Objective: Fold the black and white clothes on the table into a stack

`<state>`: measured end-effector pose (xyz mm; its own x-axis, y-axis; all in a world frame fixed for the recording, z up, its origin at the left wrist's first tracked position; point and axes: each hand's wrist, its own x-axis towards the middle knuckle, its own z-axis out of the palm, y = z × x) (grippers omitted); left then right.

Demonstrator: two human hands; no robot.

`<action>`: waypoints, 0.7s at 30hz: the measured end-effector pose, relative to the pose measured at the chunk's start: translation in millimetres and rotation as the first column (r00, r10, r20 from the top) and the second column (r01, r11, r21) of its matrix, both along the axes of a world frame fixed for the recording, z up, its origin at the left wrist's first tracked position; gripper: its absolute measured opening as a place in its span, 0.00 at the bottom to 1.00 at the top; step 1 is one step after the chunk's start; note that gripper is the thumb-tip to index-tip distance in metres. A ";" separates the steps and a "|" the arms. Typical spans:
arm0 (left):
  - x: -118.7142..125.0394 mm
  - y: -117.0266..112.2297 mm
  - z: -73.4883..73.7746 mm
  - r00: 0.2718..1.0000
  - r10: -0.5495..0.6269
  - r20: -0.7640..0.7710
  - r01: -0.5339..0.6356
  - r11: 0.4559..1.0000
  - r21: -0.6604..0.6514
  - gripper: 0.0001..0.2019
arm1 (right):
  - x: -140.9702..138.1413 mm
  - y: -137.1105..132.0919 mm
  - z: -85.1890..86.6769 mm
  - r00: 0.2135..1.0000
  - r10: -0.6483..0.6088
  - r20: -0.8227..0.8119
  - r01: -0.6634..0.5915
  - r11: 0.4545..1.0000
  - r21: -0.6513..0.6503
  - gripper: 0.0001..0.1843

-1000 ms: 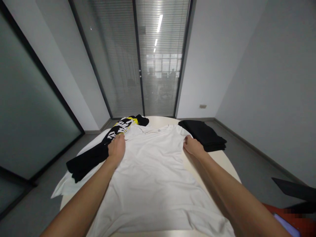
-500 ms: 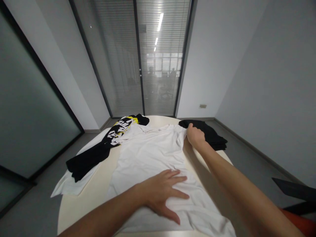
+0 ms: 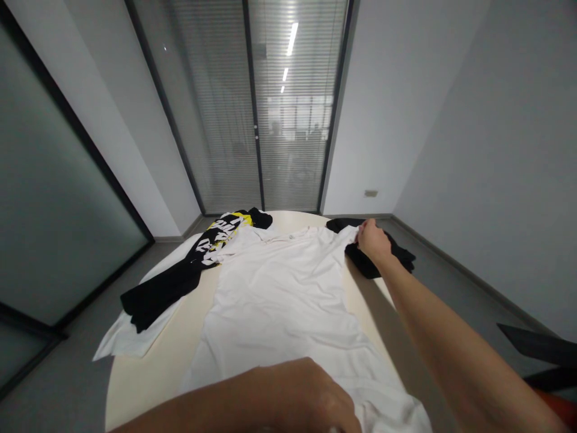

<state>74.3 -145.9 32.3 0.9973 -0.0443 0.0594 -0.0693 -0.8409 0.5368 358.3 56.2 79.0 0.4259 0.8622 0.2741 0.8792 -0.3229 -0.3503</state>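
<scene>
A white T-shirt (image 3: 279, 294) lies spread over the table, its neckline at the far side and its hem toward me. At the far right, my right hand (image 3: 374, 240) is closed on the shirt's sleeve and holds it out sideways over the folded black clothes. My left hand (image 3: 315, 397) is low in the view, over the near part of the shirt. Its fingers curl down and look closed on the fabric; their tips are partly cut off by the bottom edge.
Folded black clothes (image 3: 365, 258) are stacked at the table's far right. On the left, a black garment with white and yellow print (image 3: 220, 234) lies on another white cloth (image 3: 135, 343) that hangs over the edge of the round table (image 3: 130, 385). A dark chair part (image 3: 536, 346) shows at right.
My right hand has moved to the right, drawing the sleeve outward over the black stack. My left hand, spread flat before, has come nearer to me and curled its fingers.
</scene>
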 end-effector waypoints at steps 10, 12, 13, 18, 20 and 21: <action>-2.1 3.8 13.5 0.884 0.467 -0.002 -0.467 0.884 0.028 0.24 | -1.1 7.4 -7.9 0.960 0.164 -0.227 -0.138 0.983 0.125 0.17; -2.1 3.3 16.1 0.863 0.497 -0.084 -0.492 0.867 0.077 0.25 | -4.5 6.5 -9.3 0.959 0.200 -0.201 -0.178 0.976 0.121 0.20; -1.6 2.0 17.6 0.854 0.506 -0.124 -0.499 0.863 0.085 0.23 | -5.6 6.2 -10.2 0.961 0.213 -0.179 -0.193 0.974 0.119 0.21; 2.6 -8.5 28.5 0.764 0.573 -0.295 -0.586 0.809 0.052 0.17 | -4.4 7.1 -15.7 0.964 0.256 -0.071 -0.246 0.962 0.121 0.23; 3.1 -12.1 32.9 0.764 0.548 -0.342 -0.578 0.816 0.015 0.17 | -1.9 8.2 -17.7 0.961 0.273 -0.045 -0.267 0.957 0.114 0.21; 3.1 -13.7 34.5 0.775 0.516 -0.364 -0.557 0.831 -0.009 0.17 | -0.7 8.8 -18.6 0.957 0.287 -0.037 -0.282 0.954 0.104 0.20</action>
<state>77.4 -159.6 66.8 0.8157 0.4902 -0.3072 0.5742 -0.6215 0.5329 357.6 64.9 60.4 0.1828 0.9202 0.3461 0.9098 -0.0250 -0.4142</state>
